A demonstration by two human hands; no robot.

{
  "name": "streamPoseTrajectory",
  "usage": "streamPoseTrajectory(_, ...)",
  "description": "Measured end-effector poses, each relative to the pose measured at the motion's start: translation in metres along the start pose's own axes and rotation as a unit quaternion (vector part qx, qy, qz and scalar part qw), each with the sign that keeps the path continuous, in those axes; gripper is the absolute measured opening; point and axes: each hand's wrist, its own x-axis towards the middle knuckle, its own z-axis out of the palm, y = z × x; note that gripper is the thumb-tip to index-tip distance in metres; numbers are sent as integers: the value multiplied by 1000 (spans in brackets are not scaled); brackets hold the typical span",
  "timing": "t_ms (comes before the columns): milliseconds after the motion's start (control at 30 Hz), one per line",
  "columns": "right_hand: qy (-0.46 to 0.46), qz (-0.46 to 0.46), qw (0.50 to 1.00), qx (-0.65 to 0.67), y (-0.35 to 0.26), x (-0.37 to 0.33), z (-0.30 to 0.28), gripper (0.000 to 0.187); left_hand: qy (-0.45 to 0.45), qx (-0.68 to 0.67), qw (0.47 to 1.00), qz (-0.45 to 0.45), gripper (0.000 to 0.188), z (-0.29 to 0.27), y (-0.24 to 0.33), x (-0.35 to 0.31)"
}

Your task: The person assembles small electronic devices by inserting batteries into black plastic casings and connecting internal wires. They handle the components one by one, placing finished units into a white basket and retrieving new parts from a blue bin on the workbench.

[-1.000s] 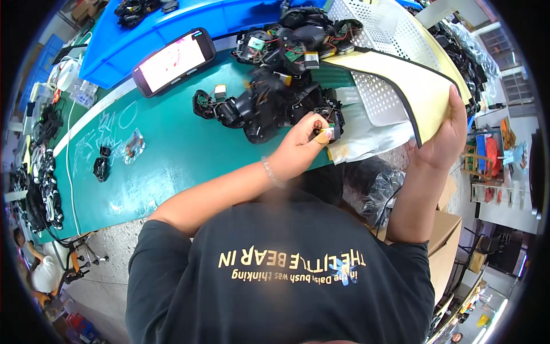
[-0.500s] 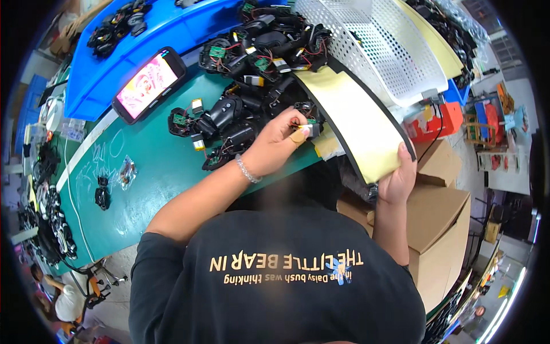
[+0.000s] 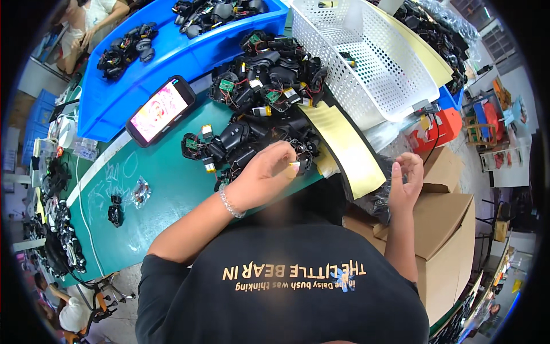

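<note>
The green surface (image 3: 166, 189) has bare room to the left of the left hand (image 3: 260, 178), between a lit phone (image 3: 160, 110) and the near edge; only a few small black bits (image 3: 116, 213) lie there. To the right, a yellow-faced sheet (image 3: 344, 149) hangs over the surface's edge, above cardboard boxes (image 3: 444, 223). A white perforated basket (image 3: 366, 57) and a blue tray (image 3: 172, 57) crowd the far side. The left hand pinches a small pale part (image 3: 295, 166) at the near rim of a heap of black wired units (image 3: 252, 137), with green circuit boards and small batteries showing. The right hand (image 3: 405, 180) is off the edge, fingers loosely curled, holding nothing visible.
</note>
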Motion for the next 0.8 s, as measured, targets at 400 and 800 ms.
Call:
streamPoseTrajectory(400, -157, -91, 967, -178, -12, 15, 54, 53, 32, 417, 905, 77, 28, 1, 3, -16)
streamPoseTrajectory(800, -156, 117, 980, -29, 10, 25, 67, 49, 243, 614, 674, 330, 31, -124, 54, 123)
